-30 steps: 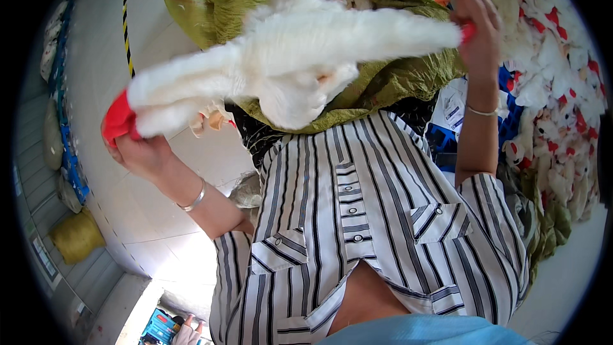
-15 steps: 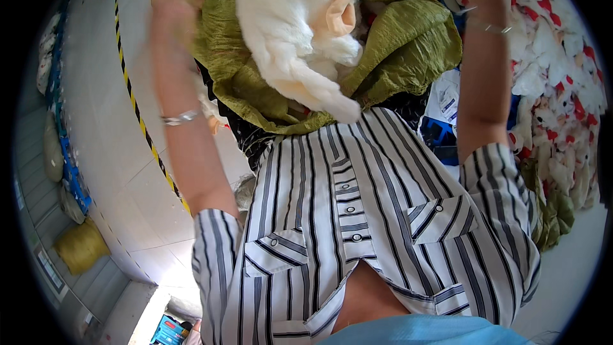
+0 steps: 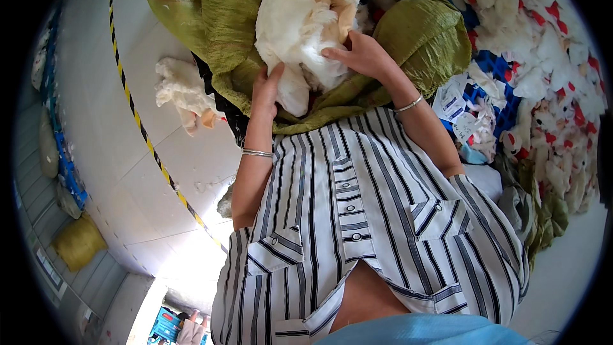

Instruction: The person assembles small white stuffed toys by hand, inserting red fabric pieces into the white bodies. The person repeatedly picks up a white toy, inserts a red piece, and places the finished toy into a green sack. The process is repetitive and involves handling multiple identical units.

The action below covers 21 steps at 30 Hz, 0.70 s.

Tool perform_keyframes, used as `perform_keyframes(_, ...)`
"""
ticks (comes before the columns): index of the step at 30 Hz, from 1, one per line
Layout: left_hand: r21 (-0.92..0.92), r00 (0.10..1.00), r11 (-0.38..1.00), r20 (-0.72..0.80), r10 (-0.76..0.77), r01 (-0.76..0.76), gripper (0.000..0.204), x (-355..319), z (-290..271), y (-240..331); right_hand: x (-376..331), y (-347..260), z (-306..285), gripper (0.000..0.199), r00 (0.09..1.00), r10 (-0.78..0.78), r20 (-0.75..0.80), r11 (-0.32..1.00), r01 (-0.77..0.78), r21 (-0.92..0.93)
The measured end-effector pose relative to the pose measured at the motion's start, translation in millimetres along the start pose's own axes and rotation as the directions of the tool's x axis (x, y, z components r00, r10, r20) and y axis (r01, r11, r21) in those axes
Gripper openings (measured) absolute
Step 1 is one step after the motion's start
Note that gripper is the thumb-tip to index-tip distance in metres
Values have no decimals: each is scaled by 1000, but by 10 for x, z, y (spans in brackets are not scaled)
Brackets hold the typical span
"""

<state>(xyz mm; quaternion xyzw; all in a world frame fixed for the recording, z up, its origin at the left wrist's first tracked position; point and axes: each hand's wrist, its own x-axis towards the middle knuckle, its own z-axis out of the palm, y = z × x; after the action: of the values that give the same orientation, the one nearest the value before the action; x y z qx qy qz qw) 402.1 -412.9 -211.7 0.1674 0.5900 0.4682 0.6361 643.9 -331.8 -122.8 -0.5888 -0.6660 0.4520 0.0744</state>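
Note:
A limp white plush toy [image 3: 284,19] with peach patches and a red piece at its far end lies across an olive-green woven sack [image 3: 223,19] in my lap. My left hand [image 3: 265,91] is closed at the near left side of the plush, by a white limb that hangs toward me; its fingertips are partly hidden. On the right, my right hand [image 3: 365,57] grips the plush beside a peach part, thumb and fingers on the fur. Other pieces inside the sack are mostly covered by the plush.
A large heap of white plush pieces with red parts [image 3: 555,89] fills the right side, next to blue plastic crates [image 3: 495,67]. More white plush [image 3: 182,86] lies on the floor at left, near a yellow-black striped floor line [image 3: 136,118]. A yellow roll [image 3: 80,243] sits farther left.
Both my hands have come down and inward from the sides onto the plush. The plush has shifted slightly right, and its near limb now hangs down between my hands.

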Motion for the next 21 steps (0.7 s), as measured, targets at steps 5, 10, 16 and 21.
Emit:
perform_keyframes(5, -4, 998, 999, 55, -33, 33, 50, -255, 152, -79, -138, 98, 193, 69, 993, -62, 104, 995, 69, -67)
perform_keyframes(10, 110, 986, 992, 146, -85, 69, 52, -560, 314, 120, -206, 128, 200, 49, 976, -156, -152, 975, 177, 135)
perform_keyframes(16, -135, 945, 951, -216, 246, -279, 38, -572, -169, 596, -358, -80, -725, 16, 877, 150, -457, 511, 327, 795)
perform_keyframes(21, 9, 936, 976, -281, 211, -218, 26, -684, -416, 763, -795, -97, -1049, 25, 947, -172, -270, 749, 304, 588)
